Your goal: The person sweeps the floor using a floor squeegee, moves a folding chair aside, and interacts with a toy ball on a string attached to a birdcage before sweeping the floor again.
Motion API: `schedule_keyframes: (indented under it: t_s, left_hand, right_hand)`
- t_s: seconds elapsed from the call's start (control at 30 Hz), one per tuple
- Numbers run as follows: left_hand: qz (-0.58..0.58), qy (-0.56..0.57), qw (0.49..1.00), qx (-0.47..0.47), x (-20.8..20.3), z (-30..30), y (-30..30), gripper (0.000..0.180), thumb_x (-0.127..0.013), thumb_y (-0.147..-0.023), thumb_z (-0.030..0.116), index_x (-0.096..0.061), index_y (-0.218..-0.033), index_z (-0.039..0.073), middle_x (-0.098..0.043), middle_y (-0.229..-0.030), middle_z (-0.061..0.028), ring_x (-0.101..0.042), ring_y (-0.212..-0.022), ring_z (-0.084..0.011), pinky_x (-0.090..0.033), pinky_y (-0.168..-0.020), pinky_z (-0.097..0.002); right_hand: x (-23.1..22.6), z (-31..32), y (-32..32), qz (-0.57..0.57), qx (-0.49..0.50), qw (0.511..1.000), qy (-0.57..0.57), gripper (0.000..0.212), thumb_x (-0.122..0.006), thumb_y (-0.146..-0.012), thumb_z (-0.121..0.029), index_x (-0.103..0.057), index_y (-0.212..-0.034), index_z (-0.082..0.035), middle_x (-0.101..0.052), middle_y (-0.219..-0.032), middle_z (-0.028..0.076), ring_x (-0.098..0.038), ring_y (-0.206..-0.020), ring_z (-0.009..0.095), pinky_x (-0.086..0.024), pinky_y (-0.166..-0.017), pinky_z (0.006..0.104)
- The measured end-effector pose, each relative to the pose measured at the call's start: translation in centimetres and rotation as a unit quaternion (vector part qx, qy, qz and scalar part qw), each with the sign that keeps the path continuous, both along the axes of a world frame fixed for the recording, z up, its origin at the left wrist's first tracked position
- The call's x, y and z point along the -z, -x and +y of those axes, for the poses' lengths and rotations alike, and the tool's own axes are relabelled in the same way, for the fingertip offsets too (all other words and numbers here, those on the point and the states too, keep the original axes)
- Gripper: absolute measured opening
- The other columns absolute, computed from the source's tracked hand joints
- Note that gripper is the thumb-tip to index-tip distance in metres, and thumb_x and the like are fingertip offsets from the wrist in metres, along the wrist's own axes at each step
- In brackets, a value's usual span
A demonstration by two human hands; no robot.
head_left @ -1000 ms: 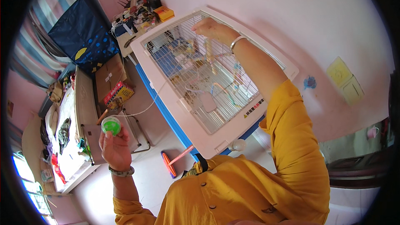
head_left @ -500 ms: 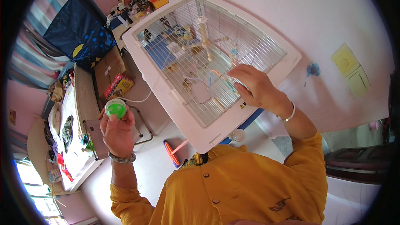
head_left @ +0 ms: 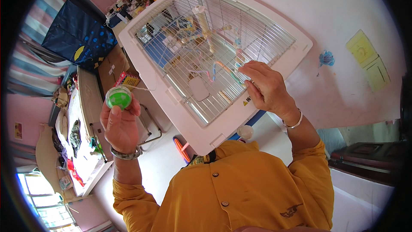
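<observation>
My left hand (head_left: pixel 119 126) is closed around a small green ball (head_left: pixel 119 98) in a clear plastic shell, held up left of the birdcage. A white cord (head_left: pixel 143 88) runs from the ball toward the cage's rim, where it becomes hard to follow. The white-framed birdcage (head_left: pixel 133 56) fills the middle, with thin metal bars facing up. Above those bars, near the lower right edge, my right hand (head_left: pixel 268 89) has its fingers bent toward the thumb; whatever is between them is too small to see. Under the bars are a striped rope perch (head_left: pixel 227 72) and a wooden perch stand (head_left: pixel 203 21).
At the far left back is a cluttered table (head_left: pixel 128 6). A dark blue storage bag (head_left: pixel 77 32) and a cardboard box (head_left: pixel 112 66) stand beside a bed (head_left: pixel 88 163). A folding chair's metal frame (head_left: pixel 150 124) is behind my left hand. The wall (head_left: pixel 317 21) rises at the right.
The ball and my left hand have moved slightly up and left in view. My right hand keeps its bent-finger shape near the bars. The cage appears slightly shifted as the view moves.
</observation>
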State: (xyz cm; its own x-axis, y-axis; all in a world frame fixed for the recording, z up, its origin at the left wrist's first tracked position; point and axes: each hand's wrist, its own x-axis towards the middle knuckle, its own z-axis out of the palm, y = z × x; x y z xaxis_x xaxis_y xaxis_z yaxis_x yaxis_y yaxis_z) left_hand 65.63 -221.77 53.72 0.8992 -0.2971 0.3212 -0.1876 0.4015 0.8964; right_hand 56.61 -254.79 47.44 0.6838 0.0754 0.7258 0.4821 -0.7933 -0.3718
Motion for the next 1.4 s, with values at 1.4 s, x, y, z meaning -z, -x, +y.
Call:
schedule_keyframes:
  t_s: [1.4]
  left_hand:
    - [-0.064,-0.306,0.942,0.118,4.3,-3.8,4.0,0.036,-0.062,-0.075,0.008,-0.051,-0.107,-0.005,-0.054,-0.092,-0.0042,-0.052,-0.082,-0.0082,-0.043,-0.071,-0.0220]
  right_hand:
    - [-0.5,0.3,0.5,0.063,0.013,0.998,-0.012,0.031,-0.059,-0.067,0.003,-0.058,-0.098,0.003,-0.061,-0.091,0.017,-0.060,-0.086,0.030,-0.051,-0.071,0.0345]
